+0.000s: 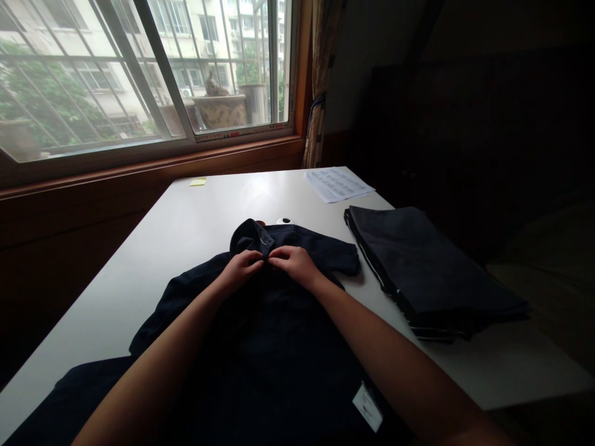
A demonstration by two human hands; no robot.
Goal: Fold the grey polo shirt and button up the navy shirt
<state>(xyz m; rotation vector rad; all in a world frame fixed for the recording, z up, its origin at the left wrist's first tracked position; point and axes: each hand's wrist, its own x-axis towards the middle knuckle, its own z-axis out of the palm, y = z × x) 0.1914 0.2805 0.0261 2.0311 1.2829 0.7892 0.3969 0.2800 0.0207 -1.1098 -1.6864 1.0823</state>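
A dark navy jacket [288, 347] lies spread over the near half of the table, its sleeves reaching out to both sides. At its upturned collar [248, 235], my left hand [242, 266] pinches the fabric between thumb and fingers. Just beside it my right hand [292, 260] pinches the same collar area, the fingertips of both hands nearly meeting. Whatever small part sits between the fingertips is hidden. On the lower right of the jacket shows a white label [367, 407].
The white table [125, 260] stands under a barred window [139, 74]. To the right lies a stack of folded dark fabric [427, 266]. Printed papers [338, 184] and yellow sticky notes [198, 181] are at the far edge. A white round object [284, 221] sits just behind the collar.
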